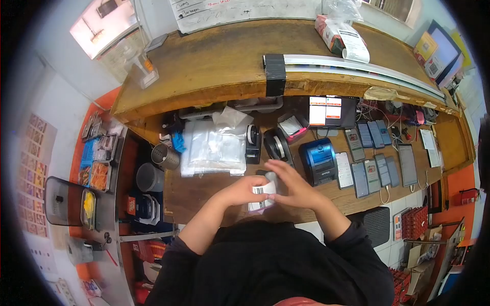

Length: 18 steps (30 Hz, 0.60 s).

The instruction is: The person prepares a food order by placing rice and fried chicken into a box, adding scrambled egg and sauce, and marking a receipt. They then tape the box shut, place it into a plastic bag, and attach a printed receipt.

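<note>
Both hands meet near the desk's front edge, in front of my body. My left hand (244, 190) is closed on a small white item with a printed black label (262, 189). My right hand (287, 187) touches the item's right side, its upper fingers stretched out and apart over a greyish part of it. White paper shows below the hands. Just beyond them stand two black tape dispensers (252, 145) (276, 145). Clear plastic bags (212, 148) lie flat to the left, and a blue printer (319, 161) stands to the right.
Several phones (360, 179) and a tablet (407, 164) lie right on the wooden desk (189, 196), with cables among them. A lit screen (332, 111) stands behind. A metal cup (164, 156) is at the left. The raised shelf (214, 61) overhangs the back.
</note>
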Tool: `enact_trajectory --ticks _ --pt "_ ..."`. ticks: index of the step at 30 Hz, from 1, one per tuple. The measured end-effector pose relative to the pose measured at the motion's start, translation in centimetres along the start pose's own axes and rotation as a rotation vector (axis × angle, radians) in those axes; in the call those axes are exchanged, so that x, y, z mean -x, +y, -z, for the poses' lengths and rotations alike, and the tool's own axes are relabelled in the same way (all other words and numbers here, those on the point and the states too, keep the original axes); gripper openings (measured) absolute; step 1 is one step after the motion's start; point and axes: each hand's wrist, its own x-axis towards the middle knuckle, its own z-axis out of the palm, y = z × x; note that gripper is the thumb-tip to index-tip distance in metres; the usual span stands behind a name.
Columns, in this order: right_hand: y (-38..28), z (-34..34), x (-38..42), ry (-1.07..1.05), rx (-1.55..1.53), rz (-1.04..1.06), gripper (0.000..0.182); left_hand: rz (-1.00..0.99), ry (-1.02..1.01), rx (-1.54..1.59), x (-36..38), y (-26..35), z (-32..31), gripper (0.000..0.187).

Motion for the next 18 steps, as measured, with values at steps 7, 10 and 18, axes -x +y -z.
enact_trajectory --ticks 7,10,18 --pt "0.7 -1.9 -0.2 -0.021 -0.446 -0.409 0.023 0.206 0.026 -0.095 -0.4 1.6 -0.1 0.021" --pt "2.6 -3.7 0.9 -0.074 -0.355 -0.476 0.016 0.285 0.145 -0.133 -0.4 0.4 0.2 0.021" --pt "3.4 -4.3 1.1 0.098 -0.047 -0.257 0.016 0.09 0.131 -0.072 -0.1 -1.0 -0.5 0.018"
